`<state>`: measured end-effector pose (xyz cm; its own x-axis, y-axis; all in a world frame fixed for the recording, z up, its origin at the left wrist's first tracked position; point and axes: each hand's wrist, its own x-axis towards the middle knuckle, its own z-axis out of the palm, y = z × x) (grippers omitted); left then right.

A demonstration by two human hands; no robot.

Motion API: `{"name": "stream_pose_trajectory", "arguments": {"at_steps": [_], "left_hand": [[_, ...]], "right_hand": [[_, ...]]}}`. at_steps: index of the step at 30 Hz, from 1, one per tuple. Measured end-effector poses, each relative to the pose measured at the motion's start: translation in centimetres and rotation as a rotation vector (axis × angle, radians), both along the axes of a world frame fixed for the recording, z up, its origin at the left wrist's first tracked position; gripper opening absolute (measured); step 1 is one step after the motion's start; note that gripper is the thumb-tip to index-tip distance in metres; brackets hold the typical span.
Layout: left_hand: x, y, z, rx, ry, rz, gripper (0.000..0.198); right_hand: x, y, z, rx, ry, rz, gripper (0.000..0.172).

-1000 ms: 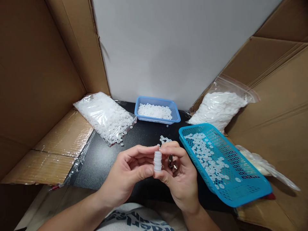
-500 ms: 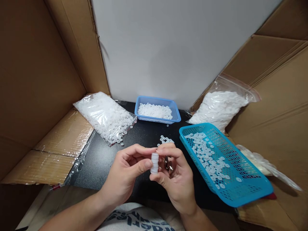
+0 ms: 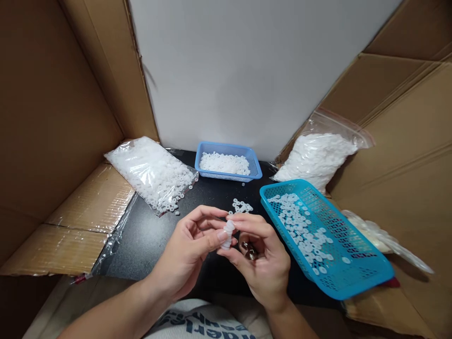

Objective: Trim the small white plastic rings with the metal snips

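Between my hands, a short stack of white plastic washers (image 3: 229, 230) stands slightly tilted, its discs a little out of line. My left hand (image 3: 187, 252) pinches the stack from the left, thumb on its near side. The right hand (image 3: 266, 263) has its fingertips at the top of the stack and its thumb near the bottom. Tucked in the right palm is a small shiny metal piece (image 3: 250, 252), mostly covered by the fingers, so its kind is unclear. Just beyond the fingers lies a loose pile of white washers (image 3: 242, 206) on the black table (image 3: 141, 235).
A turquoise basket (image 3: 367, 268) with scattered washers stands at right. Behind are a blue basket (image 3: 228, 177) full of small white pieces, a bag of white rings (image 3: 151, 172) at left and a zip bag (image 3: 314, 153) at right. Cardboard walls (image 3: 406, 141) flank the table.
The straight upright stack has become tilted and uneven between my fingers. My right hand has shifted slightly right and down. The whole view has moved a little.
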<state>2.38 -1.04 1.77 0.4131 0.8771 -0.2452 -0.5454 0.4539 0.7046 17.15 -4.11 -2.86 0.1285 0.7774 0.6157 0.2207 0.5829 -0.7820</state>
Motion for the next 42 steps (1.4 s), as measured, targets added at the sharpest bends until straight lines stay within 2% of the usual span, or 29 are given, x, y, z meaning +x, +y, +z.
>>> {"name": "stream_pose_trajectory", "arguments": {"at_steps": [5,8,12,16,21,25,28,32,36,42], "left_hand": [[3.4,1.3,-1.1,-0.039,0.010,-0.004,0.029],[7.4,3.0,-1.7,-0.121,0.001,-0.078,0.035],[13.3,4.9,-2.5,-0.177,0.020,-0.187,0.024],[17.7,5.7,-3.5,-0.239,0.059,-0.263,0.023],[19.8,5.7,-3.9,-0.271,0.099,-0.309,0.024],[19.7,5.5,-3.1,-0.253,0.113,-0.330,0.024],[18.6,5.2,-2.1,-0.211,0.101,-0.355,0.025],[15.8,4.6,-1.1,-0.105,0.091,-0.378,0.028],[12.2,3.9,-0.6,0.027,0.098,-0.354,0.035],[7.4,2.9,0.3,-0.029,0.039,-0.292,0.026]], "right_hand": [[1.5,0.2,-1.2,0.119,-0.127,-0.328,0.032],[3.9,0.8,-2.0,0.140,-0.182,-0.539,0.023],[8.0,1.3,-3.0,0.122,-0.214,-0.790,0.010],[11.3,0.9,-3.7,0.089,-0.232,-0.913,0.008],[12.9,0.3,-4.4,0.059,-0.219,-0.960,0.008],[12.9,0.1,-4.1,0.048,-0.172,-0.935,0.006],[12.5,-0.2,-3.4,0.025,-0.126,-0.880,0.007],[11.2,-0.9,-1.8,-0.097,0.023,-0.655,0.018],[9.3,-1.1,-0.1,-0.163,0.097,-0.450,0.021],[6.1,-0.4,1.2,-0.203,0.211,-0.163,0.025]]}}
